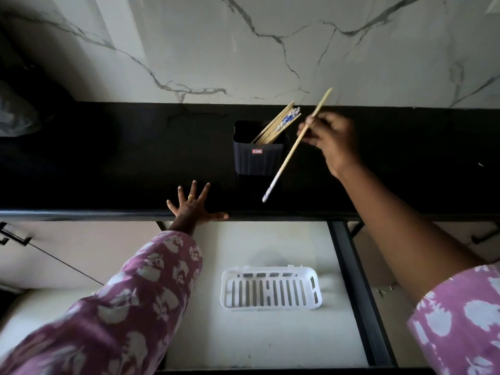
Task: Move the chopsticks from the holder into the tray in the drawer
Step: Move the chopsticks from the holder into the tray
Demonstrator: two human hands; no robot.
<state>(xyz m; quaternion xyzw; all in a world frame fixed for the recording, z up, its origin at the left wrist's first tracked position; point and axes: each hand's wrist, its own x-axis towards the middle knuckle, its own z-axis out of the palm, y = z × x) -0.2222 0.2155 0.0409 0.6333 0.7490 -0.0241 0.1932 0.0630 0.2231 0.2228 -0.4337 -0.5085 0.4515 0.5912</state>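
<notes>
R hand (328,139) pinches chopstick (292,150) tilted; L hand (193,208) splayed on counter (108,171)

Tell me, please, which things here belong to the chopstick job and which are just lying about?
Job: holder, chopsticks in it, one chopstick in the right hand, tray, open drawer.
Lying about: a dim grey bundle, far left on the counter; the left hand rests flat on its edge.
</notes>
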